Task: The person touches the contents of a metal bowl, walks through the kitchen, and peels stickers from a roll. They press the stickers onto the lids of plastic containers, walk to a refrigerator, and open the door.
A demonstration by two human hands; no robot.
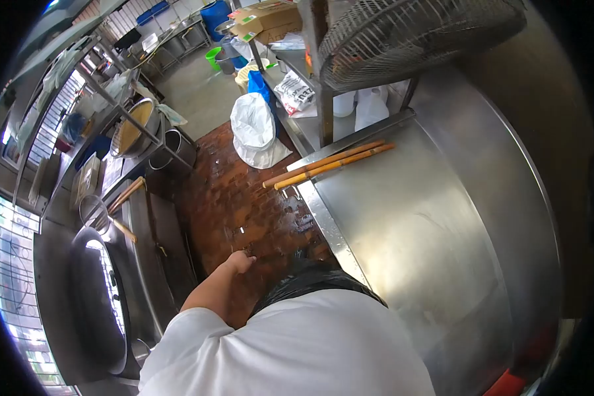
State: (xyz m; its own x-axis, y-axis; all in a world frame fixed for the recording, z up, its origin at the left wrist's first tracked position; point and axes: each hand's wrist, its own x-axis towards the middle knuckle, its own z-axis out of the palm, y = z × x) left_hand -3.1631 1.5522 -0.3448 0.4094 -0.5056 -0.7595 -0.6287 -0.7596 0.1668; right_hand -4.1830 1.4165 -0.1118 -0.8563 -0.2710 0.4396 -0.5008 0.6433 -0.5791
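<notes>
My left hand (242, 261) hangs low over the wet red-brown tiled floor (218, 191), at the end of a bare forearm from a white short sleeve. It looks small and rounded; its fingers are mostly hidden, and I see nothing held in it. To its left stands the metal stove front (153, 257), a short way off and not touched. Two wooden poles (330, 165) lie across the far end of the steel counter (416, 251) on my right, out of the hand's reach. My right hand is outside the picture.
On the left are a large wok (99, 297), a strainer with a wooden handle (94, 212) and a big metal bowl (136, 129). A white sack (252, 125) stands on the floor ahead. A large fan (409, 39) overhangs the counter's far end.
</notes>
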